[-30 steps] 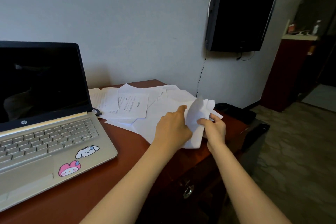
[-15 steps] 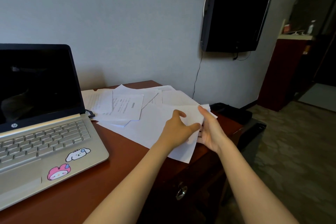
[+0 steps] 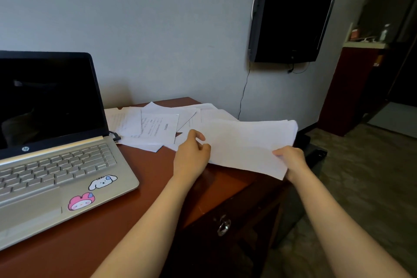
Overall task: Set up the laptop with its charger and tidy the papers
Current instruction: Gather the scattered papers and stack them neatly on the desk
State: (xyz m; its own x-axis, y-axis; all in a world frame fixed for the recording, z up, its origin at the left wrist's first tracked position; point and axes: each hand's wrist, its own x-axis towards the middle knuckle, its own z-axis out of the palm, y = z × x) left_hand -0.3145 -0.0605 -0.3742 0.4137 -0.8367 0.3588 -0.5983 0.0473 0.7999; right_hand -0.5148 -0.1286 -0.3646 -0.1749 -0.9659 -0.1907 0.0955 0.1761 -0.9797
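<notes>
silver laptop (image 3: 67, 165) stands open on the left of the worktop (image 3: 149, 165), screen dark, two cartoon stickers on its palm rest. a dark charger plug (image 3: 114, 136) sits against its right side by the hinge. loose white papers (image 3: 158, 128) overlap along the back edge. a sheaf (image 3: 246, 142) is held raised over the right edge.

Found bare desk (image 3: 153, 165) only in front, between laptop (image 3: 67, 165) and sheaf (image 3: 246, 142).
Was walled on the left by the raised laptop screen, blocked behind by loose sheets (image 3: 158, 128) spread to the wall, and on the right by the sheaf gripped in left hand (image 3: 191, 158) and right hand (image 3: 291, 160).
</notes>
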